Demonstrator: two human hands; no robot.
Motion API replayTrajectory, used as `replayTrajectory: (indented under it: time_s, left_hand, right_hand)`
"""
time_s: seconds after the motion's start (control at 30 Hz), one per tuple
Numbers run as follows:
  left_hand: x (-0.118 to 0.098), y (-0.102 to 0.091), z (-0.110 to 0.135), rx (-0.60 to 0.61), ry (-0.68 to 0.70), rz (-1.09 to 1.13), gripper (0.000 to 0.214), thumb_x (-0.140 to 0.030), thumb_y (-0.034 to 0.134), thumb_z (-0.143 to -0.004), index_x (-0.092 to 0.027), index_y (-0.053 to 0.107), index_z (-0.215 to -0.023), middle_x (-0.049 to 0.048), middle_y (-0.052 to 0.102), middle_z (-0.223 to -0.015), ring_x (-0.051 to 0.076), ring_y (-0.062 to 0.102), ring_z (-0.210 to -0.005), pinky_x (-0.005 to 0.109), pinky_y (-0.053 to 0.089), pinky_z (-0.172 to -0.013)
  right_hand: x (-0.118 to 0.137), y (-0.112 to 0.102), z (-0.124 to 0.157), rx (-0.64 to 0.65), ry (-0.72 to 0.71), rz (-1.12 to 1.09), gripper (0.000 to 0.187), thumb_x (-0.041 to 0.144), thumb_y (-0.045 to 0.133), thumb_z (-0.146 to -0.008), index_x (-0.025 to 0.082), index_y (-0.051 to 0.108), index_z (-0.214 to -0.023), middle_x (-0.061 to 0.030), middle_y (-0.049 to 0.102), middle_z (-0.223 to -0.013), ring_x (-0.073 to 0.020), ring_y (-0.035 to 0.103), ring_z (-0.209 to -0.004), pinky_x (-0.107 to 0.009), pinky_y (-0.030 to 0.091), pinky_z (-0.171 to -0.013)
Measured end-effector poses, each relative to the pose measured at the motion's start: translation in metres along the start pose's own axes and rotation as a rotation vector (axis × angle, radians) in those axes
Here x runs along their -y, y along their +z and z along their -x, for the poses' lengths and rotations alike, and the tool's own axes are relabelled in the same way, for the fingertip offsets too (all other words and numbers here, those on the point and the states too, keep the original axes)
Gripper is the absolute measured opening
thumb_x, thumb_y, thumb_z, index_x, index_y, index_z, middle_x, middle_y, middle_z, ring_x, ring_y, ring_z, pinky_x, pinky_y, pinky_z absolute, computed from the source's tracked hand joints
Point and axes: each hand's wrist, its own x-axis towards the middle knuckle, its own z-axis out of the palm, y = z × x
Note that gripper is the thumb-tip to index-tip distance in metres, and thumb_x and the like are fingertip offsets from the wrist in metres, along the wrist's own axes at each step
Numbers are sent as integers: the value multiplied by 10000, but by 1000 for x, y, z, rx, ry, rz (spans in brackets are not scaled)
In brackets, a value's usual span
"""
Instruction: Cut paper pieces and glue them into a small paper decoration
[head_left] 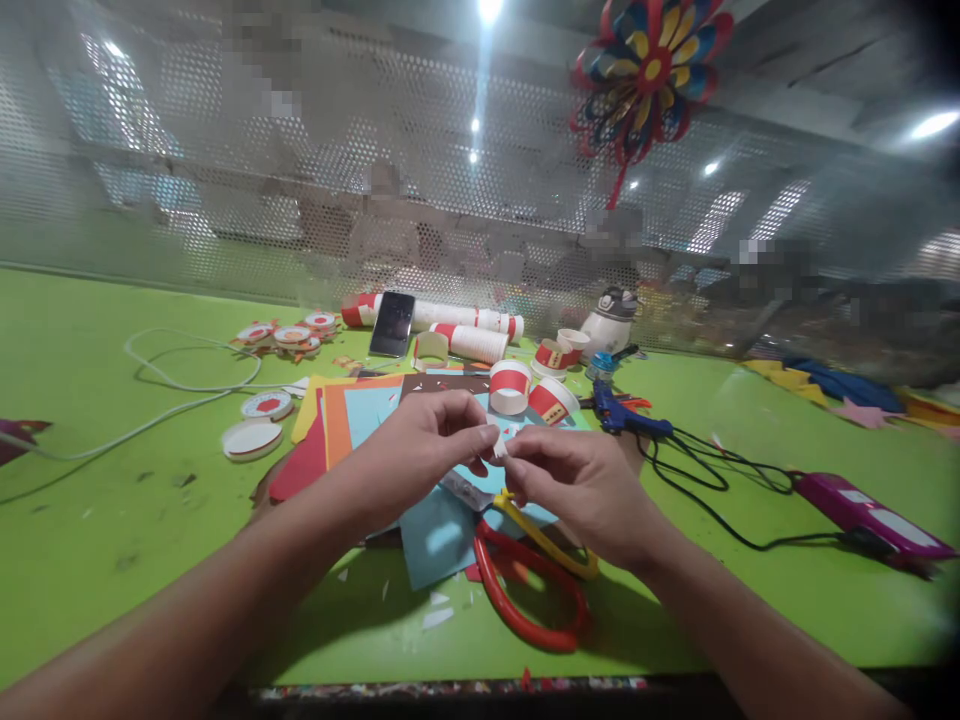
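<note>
My left hand (420,445) and my right hand (577,485) meet above the middle of the green table (90,520). Both pinch a tiny white paper scrap (499,447) between thumb and fingertips. Under the hands lie coloured paper sheets (352,415) in blue, orange, yellow and red. Red-and-yellow scissors (525,580) rest just below my right hand. Red-and-white paper cups (510,387) stand right behind the hands.
A blue glue gun (626,418) with a black cord lies to the right, and a purple power strip (870,515) farther right. A phone (392,323) leans on stacked cups at the back. White lids (253,438) and a white cable lie left. A perforated screen backs the table.
</note>
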Motion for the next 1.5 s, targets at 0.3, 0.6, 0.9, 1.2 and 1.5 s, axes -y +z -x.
replayTrajectory:
  time_s: [0.3, 0.6, 0.9, 1.2, 1.5]
  left_hand:
    - [-4, 3, 2, -77, 44, -66, 137, -258, 603, -721, -165, 542, -641, -11, 563, -582, 134, 556, -582, 264, 433, -595]
    - [-2, 2, 1, -65, 19, -22, 151, -279, 608, -724, -164, 550, -644, -8, 567, -599, 135, 563, -587, 265, 445, -599]
    - [0, 7, 1, -110, -32, 74, 151, -264, 637, -686, -158, 546, -629, -11, 569, -582, 125, 560, -564, 251, 441, -577]
    - [-3, 9, 2, -132, -42, 52, 144, -251, 652, -656, -162, 546, -618, -9, 572, -575, 137, 567, -561, 265, 449, -572]
    - [-2, 9, 1, -135, -30, 46, 131, -245, 624, -681, -161, 553, -608, -5, 573, -575, 133, 566, -561, 266, 450, -580]
  right_hand:
    - [-4, 2, 3, -68, 21, 13, 125, 141, 526, -799, 145, 636, -740, 13, 571, -611, -90, 499, -552, -221, 419, -537]
    - [-6, 2, 5, -55, 39, -23, 173, 213, 526, -834, 153, 652, -732, 3, 574, -588, -106, 519, -548, -239, 435, -539]
    - [-8, 8, 4, -122, 80, -138, 111, 201, 568, -803, 157, 653, -746, 13, 576, -595, -95, 510, -545, -225, 430, -533]
    - [-7, 11, 6, -147, 114, -228, 115, 235, 597, -786, 157, 659, -728, 20, 573, -564, -91, 508, -504, -222, 436, -501]
    - [-11, 12, 6, -160, 84, -195, 94, 220, 586, -787, 154, 650, -766, 14, 575, -578, -94, 502, -507, -230, 429, -499]
